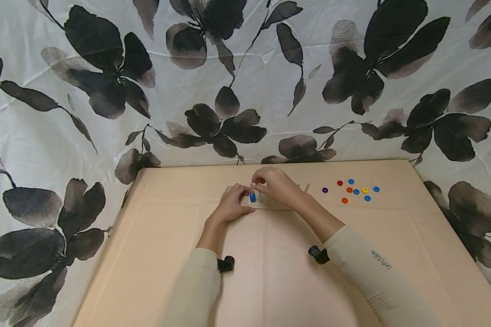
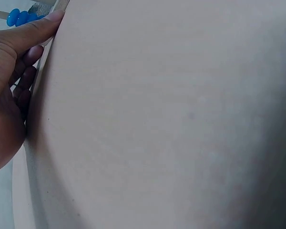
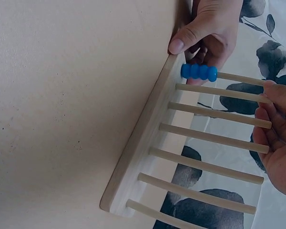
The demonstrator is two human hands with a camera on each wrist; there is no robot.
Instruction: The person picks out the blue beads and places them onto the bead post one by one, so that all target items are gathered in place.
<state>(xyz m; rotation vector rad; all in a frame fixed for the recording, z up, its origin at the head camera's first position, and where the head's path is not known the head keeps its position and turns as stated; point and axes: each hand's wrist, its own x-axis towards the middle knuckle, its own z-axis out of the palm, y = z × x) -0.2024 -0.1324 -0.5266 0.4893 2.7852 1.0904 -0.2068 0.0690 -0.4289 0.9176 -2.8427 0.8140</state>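
Observation:
A pale wooden base (image 3: 142, 138) carries a row of several upright thin pegs. Several blue beads (image 3: 199, 72) sit stacked at the foot of the peg at its left end; in the head view they show as a small blue stack (image 1: 252, 197). My left hand (image 1: 234, 200) grips that end of the base, thumb (image 2: 52, 16) on its near side and fingers behind. My right hand (image 1: 275, 184) is above the beads, thumb and fingertips pinching the top of the beaded peg (image 3: 240, 78). The other pegs, such as this neighbouring one (image 3: 219, 92), bear no beads.
To the right on the light tabletop (image 1: 270, 263) lie several loose beads: a purple one (image 1: 325, 190), a yellow one (image 1: 365, 190), red-orange ones (image 1: 349, 190) and blue ones (image 1: 376, 189). A floral cloth (image 1: 270, 81) hangs or lies beyond the table's far edge.

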